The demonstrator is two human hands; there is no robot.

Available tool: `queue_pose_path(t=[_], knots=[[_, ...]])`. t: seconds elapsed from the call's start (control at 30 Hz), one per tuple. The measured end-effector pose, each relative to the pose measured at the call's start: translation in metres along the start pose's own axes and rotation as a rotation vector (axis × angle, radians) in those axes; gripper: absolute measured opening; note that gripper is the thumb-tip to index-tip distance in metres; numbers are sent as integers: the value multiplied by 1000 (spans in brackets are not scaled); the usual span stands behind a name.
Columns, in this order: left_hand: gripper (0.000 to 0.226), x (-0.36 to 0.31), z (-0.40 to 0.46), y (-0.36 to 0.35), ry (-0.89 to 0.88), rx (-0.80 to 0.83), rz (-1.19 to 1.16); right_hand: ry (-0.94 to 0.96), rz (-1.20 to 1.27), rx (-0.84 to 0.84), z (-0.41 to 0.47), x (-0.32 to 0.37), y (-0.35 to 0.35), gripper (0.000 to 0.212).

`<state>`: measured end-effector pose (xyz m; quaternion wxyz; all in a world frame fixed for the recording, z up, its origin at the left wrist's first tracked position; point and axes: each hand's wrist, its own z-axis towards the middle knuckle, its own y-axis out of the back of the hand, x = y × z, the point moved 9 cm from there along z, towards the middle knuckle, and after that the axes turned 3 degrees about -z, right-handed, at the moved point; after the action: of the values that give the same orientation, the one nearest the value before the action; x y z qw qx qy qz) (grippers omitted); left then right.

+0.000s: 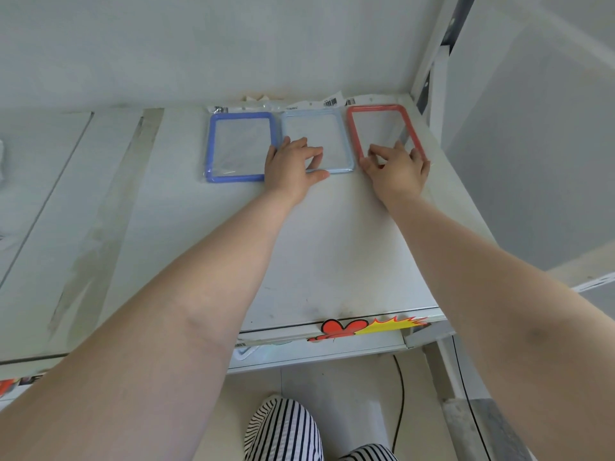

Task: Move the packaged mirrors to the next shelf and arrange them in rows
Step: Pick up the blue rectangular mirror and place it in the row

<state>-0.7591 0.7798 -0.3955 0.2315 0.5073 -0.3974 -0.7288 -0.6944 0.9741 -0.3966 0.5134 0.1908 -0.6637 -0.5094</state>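
While your right hand rests on the near end of the red-framed rectangular mirror in its clear plastic sleeve, its fingers curl over the near frame edge, thumb side at the near-left corner and little finger by the right rail, so you have a light pinch on that short side and not a full grasp. Your left hand lies just beside it on the near-left corner of the pale-blue-framed packaged mirror, fingers bent onto the glass face and thumb stretched along the near edge; it presses and steers rather than lifts.

Everything turns on the red mirror's long axis. It runs away from your right hand toward the back wall, but leans slightly, with the near end further right than the far end, while the pale-blue one and the darker blue-framed packaged mirror to your left hand's left sit squarer to the white shelf board. The red frame's near-left corner is close to the pale-blue frame's near-right corner, just off your right thumb; whether they touch I cannot tell.

Your right hand is the nearer one for that correction. Judging from the row, you likely need to swing the near end leftward, toward your left hand, until the three frames run parallel. Watch the slippery sleeves: they could slide and nudge the neighbour.
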Motion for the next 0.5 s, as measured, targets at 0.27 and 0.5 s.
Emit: queue_pose_path(t=[0.27, 0.5], knots=[[43, -6, -1, 10, 56, -10, -61, -5, 31, -45, -8, 7, 12, 46], [39, -26, -37, 69, 118, -97, -188, 65, 249, 44, -50, 42, 31, 45]])
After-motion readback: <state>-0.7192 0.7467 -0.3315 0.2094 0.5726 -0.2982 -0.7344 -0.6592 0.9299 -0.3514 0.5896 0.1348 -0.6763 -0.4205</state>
